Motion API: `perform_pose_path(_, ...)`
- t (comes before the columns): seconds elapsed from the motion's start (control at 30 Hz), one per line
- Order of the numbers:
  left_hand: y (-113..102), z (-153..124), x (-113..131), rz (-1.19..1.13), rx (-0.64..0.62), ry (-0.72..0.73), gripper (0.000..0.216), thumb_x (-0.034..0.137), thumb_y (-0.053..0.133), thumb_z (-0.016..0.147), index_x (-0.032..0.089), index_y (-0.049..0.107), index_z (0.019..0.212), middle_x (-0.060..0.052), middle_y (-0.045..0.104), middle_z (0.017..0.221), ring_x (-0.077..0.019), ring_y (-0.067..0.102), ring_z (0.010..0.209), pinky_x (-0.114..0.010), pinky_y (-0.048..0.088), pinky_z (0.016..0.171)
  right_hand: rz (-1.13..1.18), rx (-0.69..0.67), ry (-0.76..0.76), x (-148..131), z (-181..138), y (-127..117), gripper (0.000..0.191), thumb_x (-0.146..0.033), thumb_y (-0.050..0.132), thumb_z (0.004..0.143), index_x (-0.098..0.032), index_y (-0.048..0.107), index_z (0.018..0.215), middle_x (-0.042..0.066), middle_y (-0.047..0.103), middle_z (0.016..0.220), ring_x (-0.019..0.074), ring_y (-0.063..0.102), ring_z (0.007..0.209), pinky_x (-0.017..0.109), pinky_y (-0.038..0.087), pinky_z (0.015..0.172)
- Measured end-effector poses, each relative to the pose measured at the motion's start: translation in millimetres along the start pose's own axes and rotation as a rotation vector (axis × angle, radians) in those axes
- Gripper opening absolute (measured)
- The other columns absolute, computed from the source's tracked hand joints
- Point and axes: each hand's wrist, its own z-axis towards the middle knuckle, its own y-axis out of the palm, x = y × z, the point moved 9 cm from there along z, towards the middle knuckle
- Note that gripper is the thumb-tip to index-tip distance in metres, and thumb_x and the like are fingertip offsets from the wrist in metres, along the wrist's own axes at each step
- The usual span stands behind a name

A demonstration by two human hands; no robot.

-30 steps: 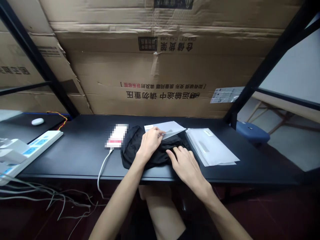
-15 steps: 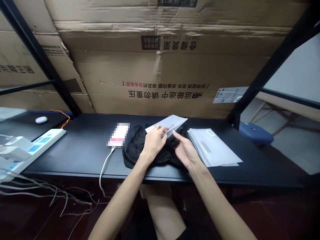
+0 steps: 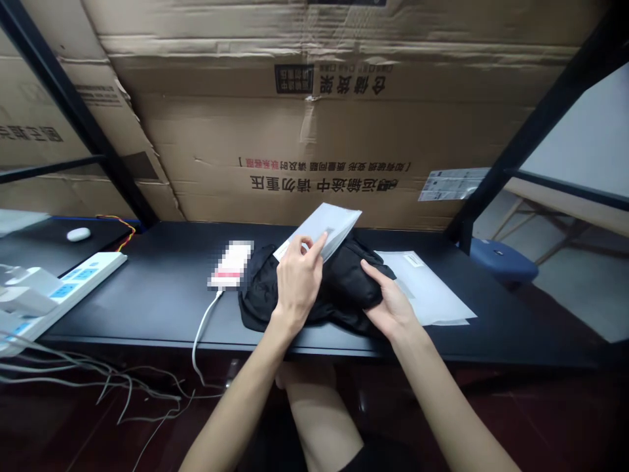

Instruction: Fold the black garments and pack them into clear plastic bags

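On a long black desk (image 3: 147, 298), a pale grey plastic mailer (image 3: 327, 229) stands tilted above a bundled black cloth (image 3: 344, 292)

Near the desk's front edge, the left hand (image 3: 297, 282) holds the mailer by its lower edge, with thumb and fingers closed on the plastic in a narrow pinch. The mailer slants up and away from the person, its far corner raised above the cloth and its lower edge close against the top of the bundle. The right hand (image 3: 388, 301) is open, palm down with the fingers slightly spread, pressing on the right side of the cloth near the mailer but not touching it. The cloth lies in a soft heap in front of the person, too dark and folded to show what garment it is.

Just right of the cloth, a stack of translucent white plastic sleeves (image 3: 422, 285) lies flat on the desk, with a small white label (image 3: 414, 260) on top. To the left, a pixelated white-and-pink object (image 3: 230, 264) trails a white cable (image 3: 201, 334) over the front edge. Farther left are a white power strip with blue switches (image 3: 63, 292) and a white computer mouse (image 3: 78, 234). Behind everything stands a brown cardboard sheet with upside-down Chinese print (image 3: 304, 131).
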Motion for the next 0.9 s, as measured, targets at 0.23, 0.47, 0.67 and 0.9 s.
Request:
perform_pose_path(0.23, 36.7, -19.0, -6.0, 0.020, -0.284, -0.097, 0.045, 0.016, 0.056, 0.102, 0.032, 0.071, 0.141, -0.007, 0.067, 0.121, -0.0200, 0.070, 0.089, -0.028, 0.056, 0.075, 0.074, 0.230, -0.046, -16.9, -15.9, -29.8, 0.018, -0.015, 0.075, 0.090, -0.021, 0.078, 0.107, -0.001, 0.084, 0.091, 0.0154, 0.079, 0.073, 0.020, 0.066, 0.060)
perform_pose_path(0.47, 65.7, -38.7, -9.8, 0.007, -0.485, -0.091, 0.042, 0.021, 0.052, 0.105, 0.025, 0.072, 0.141, -0.012, 0.069, 0.115, -0.0270, 0.072, 0.099, -0.035, 0.056, 0.086, -0.098, 0.141, 0.065, -6.5, -7.7, -29.0, 0.018, -0.027, 0.084, 0.087, -0.021, 0.080, 0.104, 0.004, 0.085, 0.094, 0.0212, 0.081, 0.080, 0.029, 0.069, 0.068)
perform_pose_path(0.67, 64.1, -34.6, -25.6, -0.251, -0.506, -0.206, 0.029, 0.021, 0.049, 0.105, 0.020, 0.078, 0.103, -0.010, 0.069, 0.110, -0.0235, 0.070, 0.097, -0.032, 0.055, 0.087, -0.487, -0.072, -0.033, 1.3, 4.4, -10.7, 0.042, -0.035, 0.093, 0.074, -0.021, 0.082, 0.112, 0.009, 0.083, 0.119, 0.0294, 0.078, 0.113, 0.041, 0.061, 0.106)
perform_pose_path(0.9, 65.1, -33.5, -43.2, -0.495, -0.458, -0.285, 0.034, 0.029, 0.048, 0.107, 0.022, 0.080, 0.098, -0.005, 0.065, 0.095, -0.0214, 0.066, 0.094, -0.033, 0.054, 0.091, -0.685, -0.161, -0.102, 1.1, 6.3, -1.8, 0.046, -0.043, 0.090, 0.075, -0.024, 0.082, 0.116, 0.008, 0.080, 0.128, 0.0321, 0.073, 0.124, 0.046, 0.054, 0.114)
